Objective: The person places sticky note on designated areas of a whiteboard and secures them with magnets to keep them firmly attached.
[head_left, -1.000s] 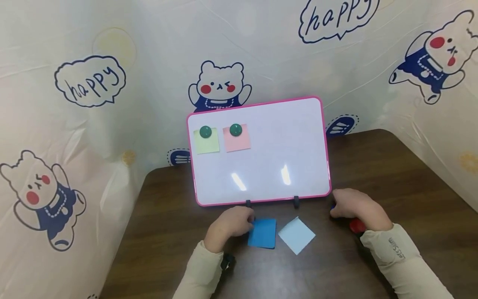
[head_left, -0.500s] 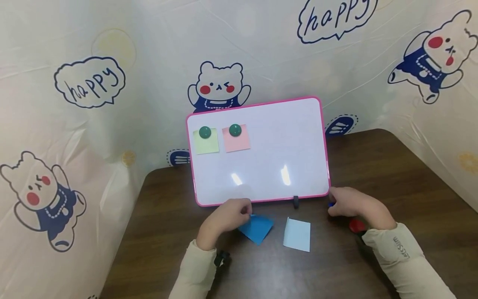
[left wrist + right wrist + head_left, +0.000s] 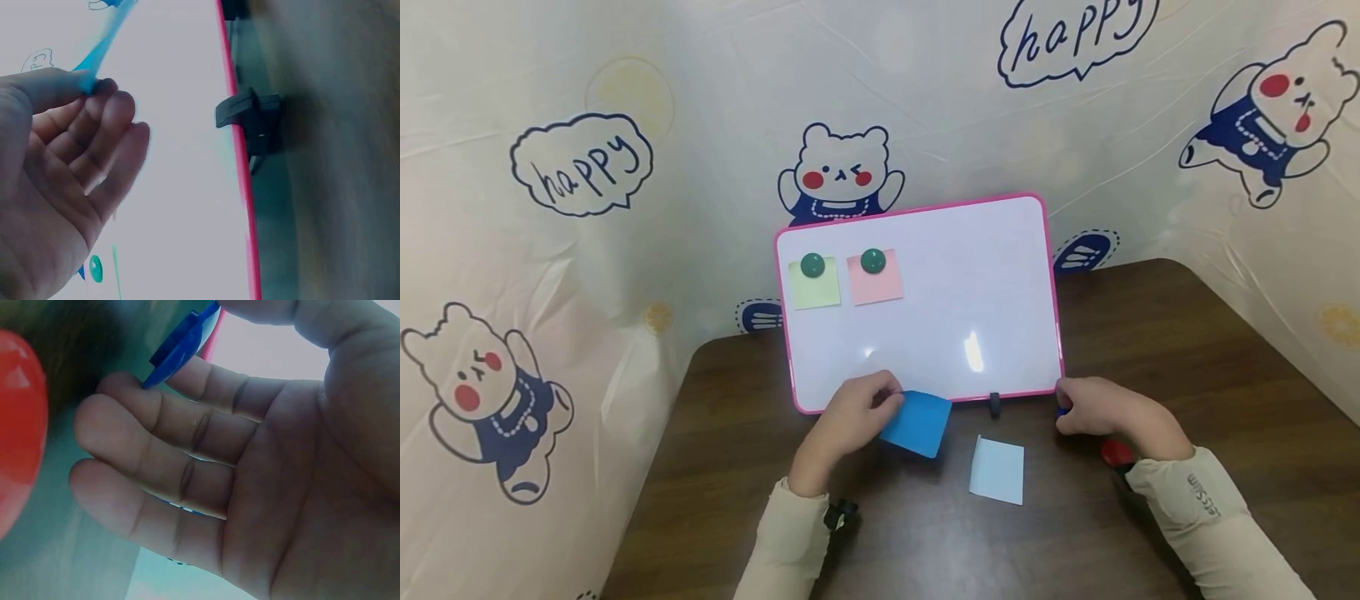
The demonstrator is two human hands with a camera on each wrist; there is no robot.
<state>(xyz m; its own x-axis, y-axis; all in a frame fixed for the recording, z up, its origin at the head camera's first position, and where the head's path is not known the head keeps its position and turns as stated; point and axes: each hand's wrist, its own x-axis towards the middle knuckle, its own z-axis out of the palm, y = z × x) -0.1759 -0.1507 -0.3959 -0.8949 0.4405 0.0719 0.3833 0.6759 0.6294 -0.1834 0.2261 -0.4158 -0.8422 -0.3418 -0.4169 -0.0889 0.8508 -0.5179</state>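
Between thumb and fingertips my left hand (image 3: 853,417) pinches the edge of a blue sticky note (image 3: 919,423), held off the table in front of the whiteboard's lower edge. The left wrist view catches this note (image 3: 103,53) nearly edge-on. At the whiteboard's lower right corner, my right hand (image 3: 1101,407) holds a blue magnet (image 3: 181,350) between thumb and fingers. A light blue sticky note (image 3: 997,471) lies on the table between the hands. The pink-rimmed whiteboard (image 3: 970,283) leans back, carrying a green note (image 3: 815,290) and a pink note (image 3: 877,286) under green magnets (image 3: 873,261).
A red magnet (image 3: 1117,452) rests on the table by the right wrist. Black clips (image 3: 995,405) support the board's bottom edge; the left hand hides one in the head view. Behind the wooden table (image 3: 1037,542) hangs a printed cloth (image 3: 700,183).
My left hand has picked the blue note up off the table and raised it toward the board. The light blue note has turned in place. My right hand has barely moved.
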